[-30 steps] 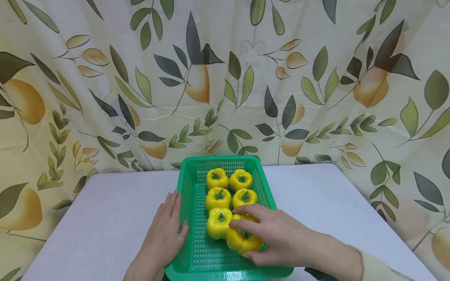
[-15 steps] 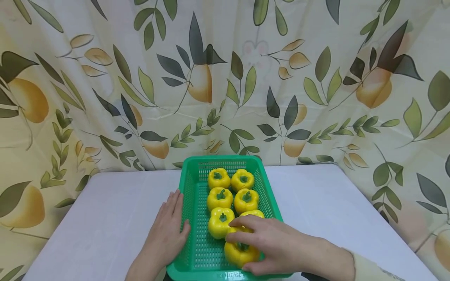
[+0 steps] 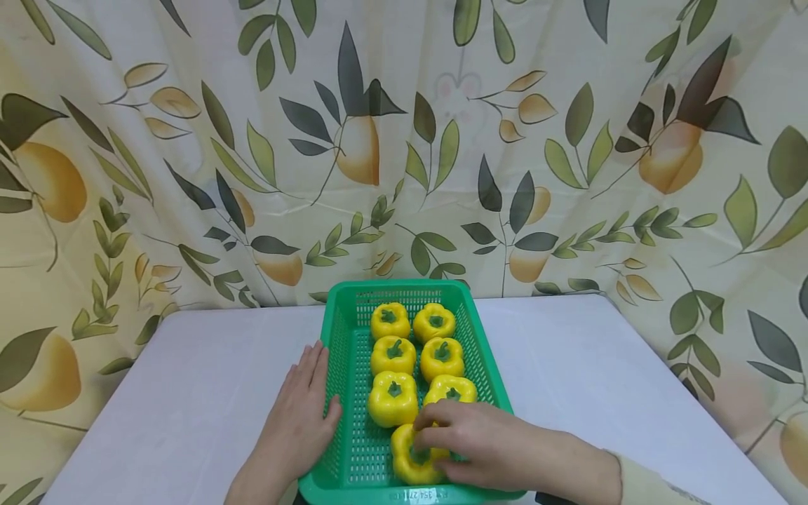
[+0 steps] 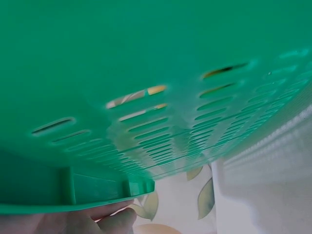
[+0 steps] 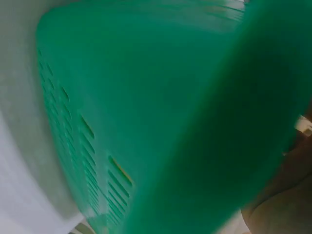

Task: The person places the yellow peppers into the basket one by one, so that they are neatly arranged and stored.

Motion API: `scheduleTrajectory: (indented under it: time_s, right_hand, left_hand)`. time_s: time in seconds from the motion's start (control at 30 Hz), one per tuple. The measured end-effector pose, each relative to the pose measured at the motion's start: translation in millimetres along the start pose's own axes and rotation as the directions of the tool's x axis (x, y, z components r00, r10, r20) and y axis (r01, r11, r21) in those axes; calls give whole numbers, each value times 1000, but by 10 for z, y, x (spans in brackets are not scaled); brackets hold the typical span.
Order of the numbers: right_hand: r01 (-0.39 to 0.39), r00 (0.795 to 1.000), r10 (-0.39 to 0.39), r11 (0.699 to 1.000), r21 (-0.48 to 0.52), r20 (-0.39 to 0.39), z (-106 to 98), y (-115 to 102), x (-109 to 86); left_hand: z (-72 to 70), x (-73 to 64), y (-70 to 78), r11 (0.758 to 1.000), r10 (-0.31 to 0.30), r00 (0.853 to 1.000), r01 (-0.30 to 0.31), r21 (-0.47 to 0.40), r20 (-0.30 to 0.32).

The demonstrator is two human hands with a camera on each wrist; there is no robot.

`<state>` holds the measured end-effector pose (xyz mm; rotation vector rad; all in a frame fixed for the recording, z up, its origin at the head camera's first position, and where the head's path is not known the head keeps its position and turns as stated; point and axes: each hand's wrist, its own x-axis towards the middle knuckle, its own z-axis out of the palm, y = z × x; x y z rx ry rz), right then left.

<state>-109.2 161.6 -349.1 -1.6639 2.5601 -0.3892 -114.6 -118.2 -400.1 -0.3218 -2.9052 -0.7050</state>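
Observation:
Several yellow bell peppers [image 3: 393, 400] stand stem up in two columns in a green plastic basket [image 3: 337, 463]. My right hand [image 3: 476, 442] holds another bell pepper [image 3: 404, 459] at the basket's near end, fingers curled over its top and thumb at its near right side. Just beyond that hand is a pepper [image 3: 457, 387] it partly hides. My left hand [image 3: 297, 414] rests along the basket's left rim with straight fingers. In the left wrist view its fingers [image 4: 117, 222] show under the rim; in the right wrist view the basket wall [image 5: 146, 87] covers most of the picture.
The basket stands on a table with a white cover [image 3: 233, 365]. A curtain [image 3: 404, 161] printed with leaves and fruit hangs behind the far table edge. Inside the basket, a strip of bare slotted floor [image 3: 361, 421] runs along its left side.
My right hand has carried the bell pepper lower, toward the near end and slightly left. The pepper behind it has come into sight. My left hand stays on the rim.

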Motion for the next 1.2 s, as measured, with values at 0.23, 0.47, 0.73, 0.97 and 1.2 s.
scheduleTrajectory:
  time_s: [0.23, 0.47, 0.73, 0.97, 1.2]
  right_hand:
    - [-1, 998, 6, 998, -62, 69, 57, -2, 53]
    - [22, 995, -10, 993, -115, 103, 98, 28, 61]
    - [26, 997, -17, 993, -117, 73, 132, 33, 61]
    - [57, 998, -54, 978, -199, 20, 152, 40, 35]
    - [28, 999, -25, 990, -140, 22, 151, 22, 18]
  left_hand:
    - [1, 2, -1, 1000, -5, 1000, 5, 5, 6]
    - [4, 8, -6, 1000, 4, 1000, -4, 7, -2]
    - [6, 13, -23, 1000, 11, 1000, -11, 7, -8]
    - [9, 11, -26, 1000, 3, 1000, -3, 7, -2]
    - [4, -9, -26, 1000, -3, 1000, 3, 0, 2]
